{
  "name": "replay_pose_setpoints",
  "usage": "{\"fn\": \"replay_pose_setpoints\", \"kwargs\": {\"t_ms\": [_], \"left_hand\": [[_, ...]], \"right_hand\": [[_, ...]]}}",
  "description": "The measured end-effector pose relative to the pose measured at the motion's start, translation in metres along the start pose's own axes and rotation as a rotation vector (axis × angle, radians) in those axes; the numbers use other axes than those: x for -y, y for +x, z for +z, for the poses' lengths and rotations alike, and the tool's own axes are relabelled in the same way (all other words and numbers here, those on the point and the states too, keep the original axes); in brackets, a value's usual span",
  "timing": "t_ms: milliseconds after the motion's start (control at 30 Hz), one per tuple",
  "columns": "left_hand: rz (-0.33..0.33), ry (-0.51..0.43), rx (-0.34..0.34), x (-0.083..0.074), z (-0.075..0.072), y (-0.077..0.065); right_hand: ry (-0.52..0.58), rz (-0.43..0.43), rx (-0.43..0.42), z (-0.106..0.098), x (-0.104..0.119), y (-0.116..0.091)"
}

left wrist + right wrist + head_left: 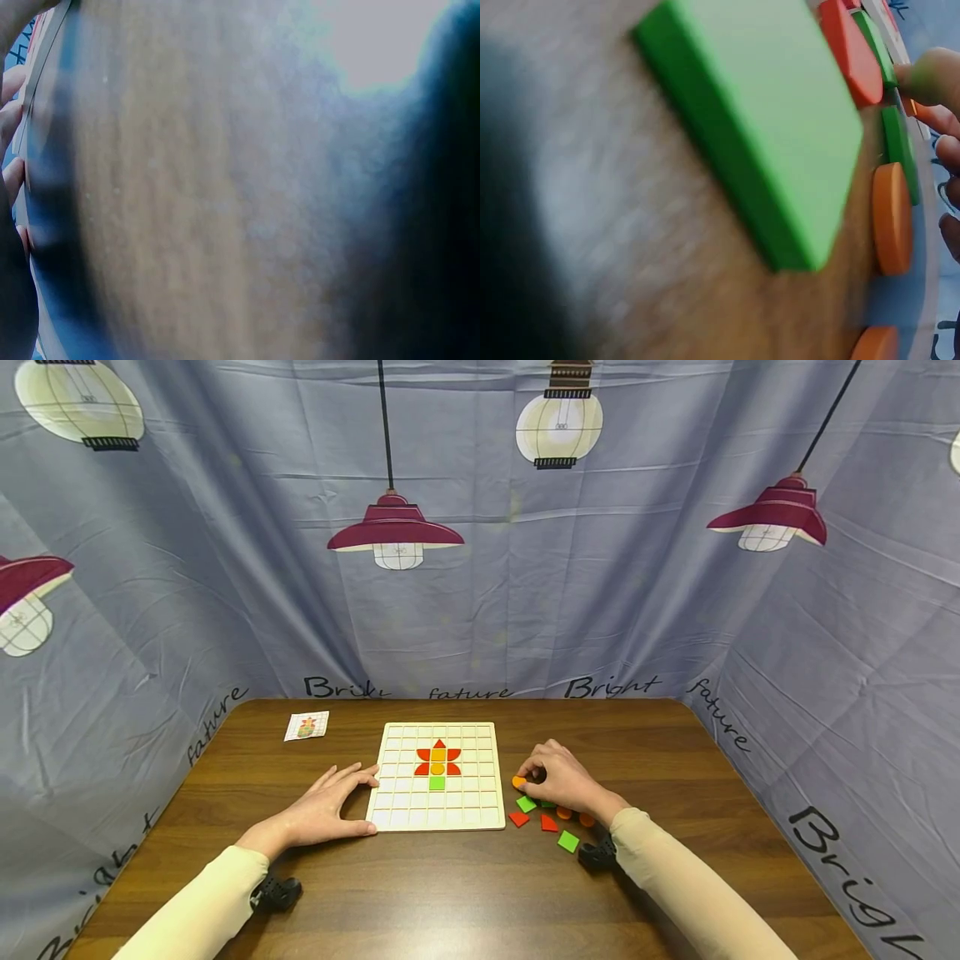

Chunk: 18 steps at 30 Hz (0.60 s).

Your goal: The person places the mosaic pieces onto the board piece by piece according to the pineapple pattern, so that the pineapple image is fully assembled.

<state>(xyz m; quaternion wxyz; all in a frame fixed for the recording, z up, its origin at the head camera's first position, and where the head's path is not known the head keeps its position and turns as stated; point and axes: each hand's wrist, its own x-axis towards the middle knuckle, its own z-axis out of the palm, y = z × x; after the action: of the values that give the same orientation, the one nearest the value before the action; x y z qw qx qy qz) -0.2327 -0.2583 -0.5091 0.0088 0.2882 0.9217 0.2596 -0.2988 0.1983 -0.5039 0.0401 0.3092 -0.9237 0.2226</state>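
Observation:
A cream gridded board (476,806) lies on the table, bearing a figure of red, orange and green tiles (437,783). My left hand (322,810) rests at the board's left edge, thumb near the lower corner and fingers spread higher up. To the right of the board, my right hand (566,777) pinches an orange disc (519,782) between thumb and forefinger. Loose pieces lie below and beside that hand: green squares (568,842), red pieces (549,822) and orange discs (587,819). A green square (772,127) looms large in the right wrist view.
A small card (306,725) printed with a similar coloured figure lies at the table's back left. The brown wooden table (450,893) backs onto a grey-blue curtain (480,610) with printed lamps. A black wrist camera (597,854) sits beneath the right sleeve.

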Motion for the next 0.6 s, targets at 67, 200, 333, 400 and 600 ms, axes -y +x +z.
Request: {"fn": "replay_pose_setpoints", "kwargs": {"t_ms": [67, 200, 333, 400, 600], "left_hand": [[-0.007, -0.001, 0.007, 0.000, 0.000, 0.000], [-0.011, 0.002, 0.006, 0.001, 0.000, 0.001], [-0.005, 0.002, 0.000, 0.001, -0.001, 0.000], [-0.001, -0.002, -0.003, 0.000, -0.001, 0.000], [-0.006, -0.014, 0.006, -0.002, -0.001, 0.001]], "right_hand": [[0.009, 0.006, -0.013, -0.001, 0.003, 0.003], [0.028, -0.013, -0.039, 0.001, 0.017, 0.017], [0.035, -0.058, -0.057, 0.009, 0.039, 0.033], [0.035, -0.077, -0.054, 0.015, 0.051, 0.041], [0.011, -0.097, -0.042, 0.038, 0.084, 0.062]]}}
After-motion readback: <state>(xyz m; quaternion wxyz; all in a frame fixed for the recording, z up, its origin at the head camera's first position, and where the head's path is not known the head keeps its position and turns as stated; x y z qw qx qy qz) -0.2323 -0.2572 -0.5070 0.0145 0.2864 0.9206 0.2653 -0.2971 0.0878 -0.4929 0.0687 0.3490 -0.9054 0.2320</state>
